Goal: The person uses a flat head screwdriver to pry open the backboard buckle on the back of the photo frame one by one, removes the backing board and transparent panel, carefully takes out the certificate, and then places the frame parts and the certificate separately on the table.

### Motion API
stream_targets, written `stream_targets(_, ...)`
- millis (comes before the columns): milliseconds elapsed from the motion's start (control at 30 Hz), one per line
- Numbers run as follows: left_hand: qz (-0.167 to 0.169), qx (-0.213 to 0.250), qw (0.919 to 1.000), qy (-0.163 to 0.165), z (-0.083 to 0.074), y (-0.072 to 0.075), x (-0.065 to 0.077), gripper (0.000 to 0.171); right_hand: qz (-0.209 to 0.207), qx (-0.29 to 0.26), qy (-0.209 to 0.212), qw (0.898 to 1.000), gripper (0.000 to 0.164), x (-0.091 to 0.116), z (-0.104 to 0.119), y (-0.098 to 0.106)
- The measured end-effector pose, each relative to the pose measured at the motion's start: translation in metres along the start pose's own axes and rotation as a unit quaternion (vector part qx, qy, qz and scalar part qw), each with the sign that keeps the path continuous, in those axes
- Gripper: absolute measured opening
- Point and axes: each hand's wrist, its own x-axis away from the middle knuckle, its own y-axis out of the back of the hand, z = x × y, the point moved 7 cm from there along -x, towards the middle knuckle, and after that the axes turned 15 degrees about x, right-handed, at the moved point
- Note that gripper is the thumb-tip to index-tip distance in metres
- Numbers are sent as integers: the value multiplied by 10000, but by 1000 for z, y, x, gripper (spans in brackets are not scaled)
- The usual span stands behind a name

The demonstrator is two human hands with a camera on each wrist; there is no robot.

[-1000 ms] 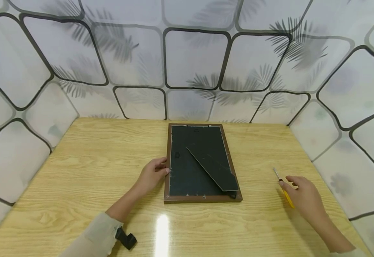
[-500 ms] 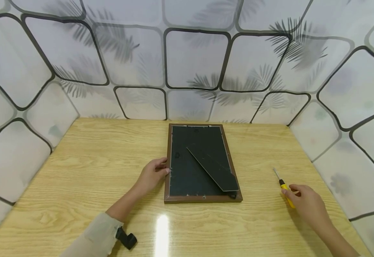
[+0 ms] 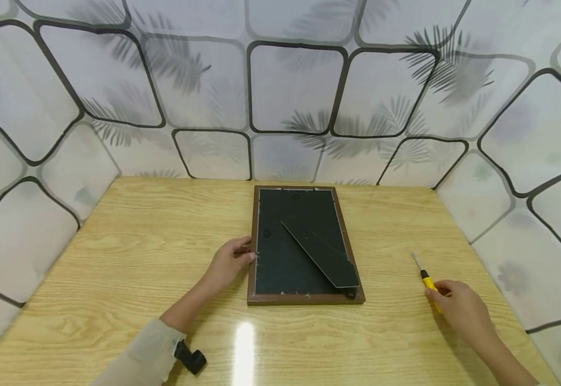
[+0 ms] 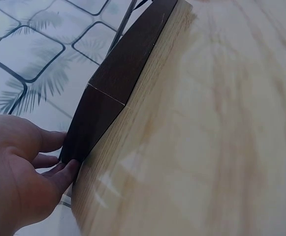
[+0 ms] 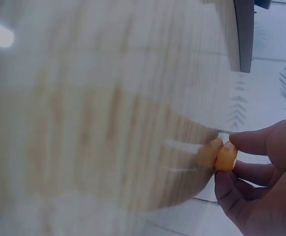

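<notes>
A brown picture frame lies face down, its black backing up and a hinged easel leg slanting across it. My left hand holds the frame's left edge between thumb and fingers; the left wrist view shows the fingertips at the frame's dark side. Far to the right, my right hand pinches the yellow handle of a screwdriver low at the table. Its metal tip points away from me and left. In the right wrist view only the end of the handle shows between thumb and fingers.
The wood-grain table is glossy and reflects a light near its front. Patterned white walls enclose it at the back and both sides. A black strap piece sits at my left cuff.
My right hand has shifted back toward the handle's end, uncovering more yellow handle. The screwdriver keeps nearly the same place. My left hand and the picture frame have stayed put.
</notes>
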Motion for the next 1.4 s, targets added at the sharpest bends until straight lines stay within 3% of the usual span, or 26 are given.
stream_targets(433,52,56,9999,-77,-1,1,1,52,-68,-15,-29,10000,45,-1,0,0)
stream_targets(667,49,90,9999,-80,1,2,-1,52,-279,-128,113,9995,45,-3,12,10)
stream_targets(1067,57,187,9998,-70,2,2,-1,54,-677,-350,784,9940,41,-14,70,29)
stream_targets(1400,-109,-243,9995,-152,-2,6,-10,53,-924,-113,1341,9866,31,-43,120,41)
